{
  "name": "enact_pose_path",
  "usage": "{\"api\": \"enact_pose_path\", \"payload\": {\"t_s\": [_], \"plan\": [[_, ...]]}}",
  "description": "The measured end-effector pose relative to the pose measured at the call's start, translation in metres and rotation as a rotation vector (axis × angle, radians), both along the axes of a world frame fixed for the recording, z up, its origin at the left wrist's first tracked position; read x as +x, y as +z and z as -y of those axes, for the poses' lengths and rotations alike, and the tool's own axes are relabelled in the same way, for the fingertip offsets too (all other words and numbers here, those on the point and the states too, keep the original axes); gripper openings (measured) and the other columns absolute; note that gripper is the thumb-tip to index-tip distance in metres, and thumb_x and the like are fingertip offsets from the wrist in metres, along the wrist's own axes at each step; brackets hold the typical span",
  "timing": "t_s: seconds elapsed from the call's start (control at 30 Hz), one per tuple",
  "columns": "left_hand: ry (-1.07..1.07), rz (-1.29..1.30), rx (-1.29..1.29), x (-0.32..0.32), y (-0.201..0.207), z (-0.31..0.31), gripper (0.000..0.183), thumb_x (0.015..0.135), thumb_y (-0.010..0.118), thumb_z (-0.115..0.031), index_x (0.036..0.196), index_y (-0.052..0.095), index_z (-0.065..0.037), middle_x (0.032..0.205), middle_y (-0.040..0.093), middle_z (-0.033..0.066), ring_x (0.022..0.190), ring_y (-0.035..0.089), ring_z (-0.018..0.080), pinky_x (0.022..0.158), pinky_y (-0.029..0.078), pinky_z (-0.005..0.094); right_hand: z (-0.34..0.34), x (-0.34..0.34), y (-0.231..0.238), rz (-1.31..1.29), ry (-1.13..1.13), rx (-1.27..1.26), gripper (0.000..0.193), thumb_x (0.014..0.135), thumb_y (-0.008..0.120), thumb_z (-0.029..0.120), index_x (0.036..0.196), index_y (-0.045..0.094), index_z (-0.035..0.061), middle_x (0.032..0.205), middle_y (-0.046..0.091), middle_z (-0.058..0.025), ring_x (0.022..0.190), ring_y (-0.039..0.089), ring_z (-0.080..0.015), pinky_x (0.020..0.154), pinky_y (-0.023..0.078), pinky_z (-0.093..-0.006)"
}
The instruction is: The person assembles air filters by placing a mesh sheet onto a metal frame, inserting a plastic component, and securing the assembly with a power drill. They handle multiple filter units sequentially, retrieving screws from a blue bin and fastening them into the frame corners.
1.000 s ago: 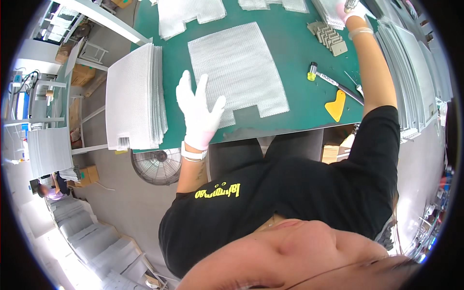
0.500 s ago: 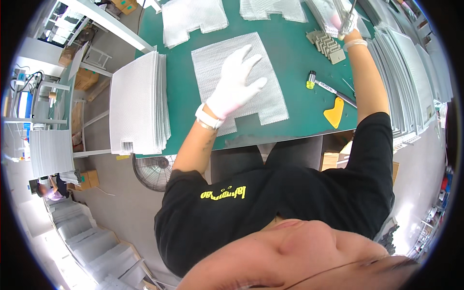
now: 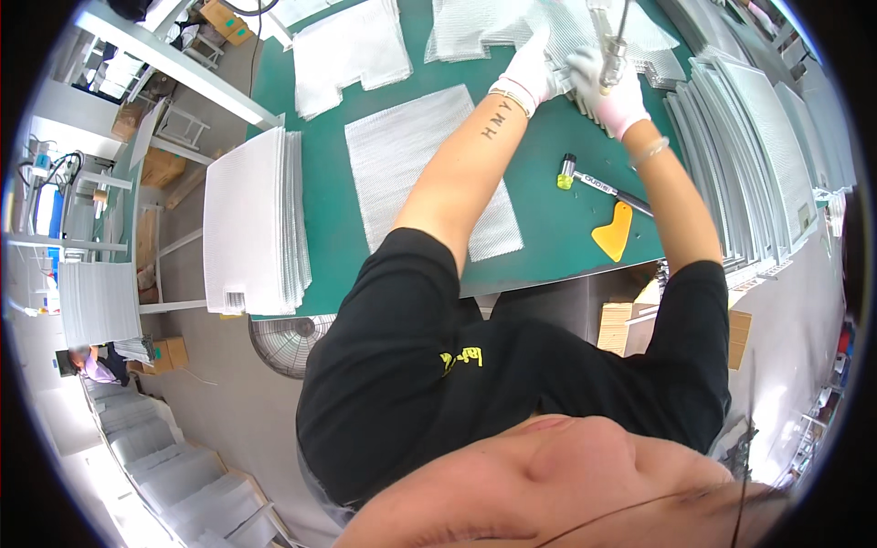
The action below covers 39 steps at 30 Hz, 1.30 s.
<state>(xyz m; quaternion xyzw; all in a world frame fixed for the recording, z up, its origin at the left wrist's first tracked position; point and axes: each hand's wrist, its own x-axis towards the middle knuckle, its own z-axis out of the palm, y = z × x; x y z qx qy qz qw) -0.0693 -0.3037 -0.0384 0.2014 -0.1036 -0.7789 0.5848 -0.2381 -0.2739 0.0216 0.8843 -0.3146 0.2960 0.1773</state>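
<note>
Both my hands wear white gloves and are together at the far right of the green table (image 3: 320, 201). My left hand (image 3: 533, 73) closes on the near edge of a silvery mesh sheet (image 3: 568, 32). My right hand (image 3: 610, 96) has curled fingers at the same edge, partly hidden behind a metal tool with a thin rod (image 3: 614, 59); whether it touches the tool is unclear. Beige clips (image 3: 585, 108) in a row are mostly covered by my right hand. Another mesh sheet (image 3: 393, 155) lies flat under my left forearm.
Mesh stacks stand at the left edge (image 3: 251, 219), back left (image 3: 352, 55) and right (image 3: 744, 155). A hammer (image 3: 594, 183) and yellow scraper (image 3: 613, 233) lie on the right of the table. A floor fan (image 3: 288, 345) stands below. Another person (image 3: 100, 365) is far left.
My left hand has left the mesh sheet in front of me and reached far right beside my right hand. A mesh sheet at the back right has shifted left. The view has moved slightly.
</note>
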Motion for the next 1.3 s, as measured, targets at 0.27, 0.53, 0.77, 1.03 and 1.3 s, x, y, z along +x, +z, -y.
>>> {"api": "enact_pose_path", "payload": {"t_s": [0.27, 0.53, 0.77, 1.03, 1.3], "plan": [[0.300, 1.851, -0.791, -0.012, -0.067, 0.045, 0.037, 0.090, 0.065, -0.007, 0.124, 0.049, -0.006, 0.108, 0.059, 0.0175, 0.085, 0.064, 0.0315, 0.070, 0.057, 0.0447, -0.005, -0.075, 0.039, 0.172, -0.153, -0.079, 0.029, 0.089, 0.069, 0.026, 0.111, 0.069, 0.0068, 0.108, 0.068, -0.0165, 0.097, 0.065, -0.0337, 0.087, 0.053, -0.0408], [0.288, 0.219, -0.088, 0.001, -0.044, 0.012, 0.025, 0.099, 0.050, -0.011, 0.124, 0.047, -0.010, 0.111, 0.055, 0.0140, 0.097, 0.056, 0.0286, 0.085, 0.054, 0.0449, 0.125, -0.128, 0.093, 0.407, -0.300, 0.902, 0.082, 0.081, 0.076, 0.033, 0.148, 0.042, -0.0010, 0.135, 0.058, -0.0256, 0.099, 0.067, -0.0344, 0.089, 0.053, -0.0408], [0.250, 0.121, -0.040, 0.006, -0.039, -0.003, 0.027, 0.106, 0.039, -0.020, 0.132, 0.045, -0.011, 0.119, 0.055, 0.0103, 0.111, 0.055, 0.0247, 0.093, 0.054, 0.0473, 0.130, -0.111, 0.091, 0.108, -0.270, 0.503, 0.075, 0.081, 0.075, 0.019, 0.147, 0.044, 0.0025, 0.112, 0.068, -0.0205, 0.089, 0.067, -0.0227, 0.076, 0.054, -0.0334], [0.196, 0.380, -0.176, 0.019, -0.062, 0.000, 0.040, 0.088, 0.064, -0.005, 0.124, 0.047, -0.003, 0.122, 0.057, 0.0179, 0.116, 0.058, 0.0312, 0.103, 0.047, 0.0470, 0.106, -0.107, 0.088, 0.862, -0.100, 1.279, 0.076, 0.085, 0.071, 0.013, 0.152, 0.035, 0.0054, 0.132, 0.058, -0.0178, 0.107, 0.063, -0.0251, 0.088, 0.052, -0.0367], [0.301, 0.349, -0.280, 0.029, -0.087, 0.009, 0.026, 0.099, 0.059, -0.026, 0.116, 0.055, -0.006, 0.110, 0.067, 0.0097, 0.098, 0.065, 0.0292, 0.094, 0.052, 0.0440, 0.113, -0.099, 0.072, 0.631, 0.012, 0.699, 0.078, 0.083, 0.068, -0.001, 0.153, 0.033, -0.0008, 0.118, 0.065, -0.0140, 0.098, 0.062, -0.0183, 0.083, 0.052, -0.0296]]}}
